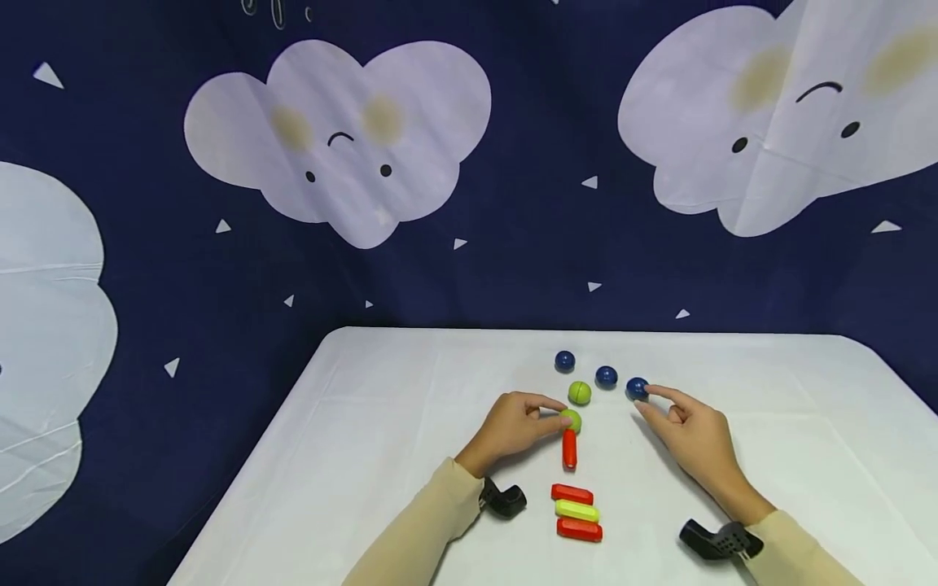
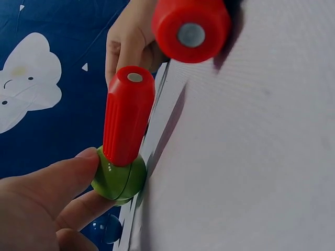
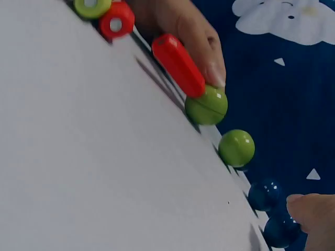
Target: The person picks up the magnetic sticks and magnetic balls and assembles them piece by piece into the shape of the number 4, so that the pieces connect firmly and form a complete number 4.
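Note:
My left hand pinches a green ball between thumb and fingers. A red stick touches that ball at one end and points toward me. On the right, my right hand has thumb and index finger at the near and right sides of a blue ball. A second green ball sits just beyond the left hand's one. Two more blue balls, one in the middle and one farther back, lie on the white table.
Nearer me, a red stick, a yellow stick and another red stick lie side by side. The white tabletop ends at a dark blue cloth with clouds. Each wrist wears a black camera mount.

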A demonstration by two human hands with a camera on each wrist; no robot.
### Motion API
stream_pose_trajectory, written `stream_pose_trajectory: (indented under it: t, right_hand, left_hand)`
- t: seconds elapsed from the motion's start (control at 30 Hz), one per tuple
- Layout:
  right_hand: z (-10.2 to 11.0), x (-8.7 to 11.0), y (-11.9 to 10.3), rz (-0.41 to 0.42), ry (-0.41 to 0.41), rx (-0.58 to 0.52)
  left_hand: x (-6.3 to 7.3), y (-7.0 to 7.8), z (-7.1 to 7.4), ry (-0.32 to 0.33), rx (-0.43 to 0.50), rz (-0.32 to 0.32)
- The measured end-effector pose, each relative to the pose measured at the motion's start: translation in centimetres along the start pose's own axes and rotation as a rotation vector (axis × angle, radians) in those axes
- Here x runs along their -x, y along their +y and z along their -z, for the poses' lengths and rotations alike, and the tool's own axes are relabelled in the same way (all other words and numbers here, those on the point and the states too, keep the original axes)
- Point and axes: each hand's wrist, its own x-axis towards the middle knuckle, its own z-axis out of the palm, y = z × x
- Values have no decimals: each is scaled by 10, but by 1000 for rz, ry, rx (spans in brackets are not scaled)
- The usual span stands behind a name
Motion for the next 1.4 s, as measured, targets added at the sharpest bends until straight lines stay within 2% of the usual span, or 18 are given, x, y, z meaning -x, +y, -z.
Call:
stream_pose_trajectory:
  t: [0.17,0.4,0.57,0.73,1.03,1.27,1.4]
  right_hand:
    - [-4,-7,8,-14,12,37]
    - [-6,-17,16,-34,-69,171]
    - [-6,-21,17,-15,-75,212]
    - [-7,-24,13,7,-69,199]
    - [-9,-20,7,-8,-63,144]
    - [-5,-1,-9,-41,-74,90]
    - [-5,13,-19,-33,-89,72]
  left_hand:
    - [4,-3,-5,-1,28,-9]
    - [6,-5,-16,-13,36,-9]
    - [6,-1,-15,-2,7,-43]
    - [6,2,-10,14,-19,-50]
    - [5,-1,-6,26,-16,-37]
    - [3,1,-4,27,-22,-40]
    - [3,1,-2,31,-31,-35]
